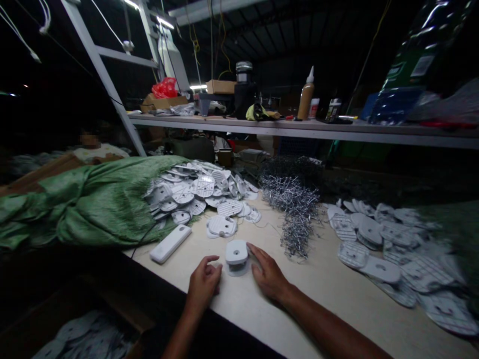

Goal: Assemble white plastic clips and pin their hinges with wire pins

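Observation:
On the table in front of me stands a white plastic piece [236,253], made of a rounded top plate with a small central hole above a wider base plate. My left hand [204,282] is just left of it, fingers loosely bent, thumb and index finger apart, holding nothing. To its right, my right hand [268,273] has its fingers stretched out, the tips at the piece's right edge; whether they touch it I cannot tell. Behind the piece lie a few flat white plates [221,227]. A heap of thin metal wire pieces [295,199] spreads beyond my right hand.
A green woven sack [86,199] spills many white plates [204,187] at the left. A white oblong device [170,244] with a cable lies near the front edge. More white parts [377,269] cover the right side. A shelf [262,127] with bottles crosses behind.

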`<state>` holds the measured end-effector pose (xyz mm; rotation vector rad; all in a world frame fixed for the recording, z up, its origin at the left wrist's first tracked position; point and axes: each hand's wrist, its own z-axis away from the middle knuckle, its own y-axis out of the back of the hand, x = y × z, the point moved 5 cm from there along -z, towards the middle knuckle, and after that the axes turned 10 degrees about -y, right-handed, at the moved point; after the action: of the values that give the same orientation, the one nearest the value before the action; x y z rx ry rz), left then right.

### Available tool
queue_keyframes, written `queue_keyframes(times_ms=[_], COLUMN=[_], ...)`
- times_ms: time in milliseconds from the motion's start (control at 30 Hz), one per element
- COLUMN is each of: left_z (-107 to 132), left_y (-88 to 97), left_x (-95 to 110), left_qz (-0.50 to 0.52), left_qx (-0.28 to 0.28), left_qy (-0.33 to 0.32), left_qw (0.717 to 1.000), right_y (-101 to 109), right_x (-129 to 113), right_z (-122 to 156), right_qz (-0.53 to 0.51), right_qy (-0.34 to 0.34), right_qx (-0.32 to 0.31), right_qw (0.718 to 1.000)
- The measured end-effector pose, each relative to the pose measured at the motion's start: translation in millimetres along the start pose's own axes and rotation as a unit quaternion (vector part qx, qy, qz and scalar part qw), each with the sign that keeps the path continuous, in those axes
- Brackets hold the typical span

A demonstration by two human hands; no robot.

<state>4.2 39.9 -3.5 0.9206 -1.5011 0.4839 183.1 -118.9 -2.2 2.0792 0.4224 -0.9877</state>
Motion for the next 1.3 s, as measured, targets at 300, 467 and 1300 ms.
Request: queue_keyframes(times_ms=[300, 467, 1300], left_z=[11.3, 14.3, 14.1], left_y=[-2.0, -3.3, -5.0], left_x=[13.7, 12.3, 3.2], left_qz=[-0.016, -0.021, -0.032], left_qx=[0.039, 0.046, 0.06], left_qy=[-0.048, -0.056, -0.11], left_qw=[0.998, 0.997, 0.992], right_y=[28.0, 54.7, 226.3], right_x=[-15.8, -32.3, 37.4], right_z=[0.2, 19.4, -73.5], right_qz=[-0.022, -0.016, 0.25], right_qy=[0.038, 0.051, -0.077], right_qx=[0.067, 0.076, 0.128], right_qw=[0.997, 0.996, 0.957])
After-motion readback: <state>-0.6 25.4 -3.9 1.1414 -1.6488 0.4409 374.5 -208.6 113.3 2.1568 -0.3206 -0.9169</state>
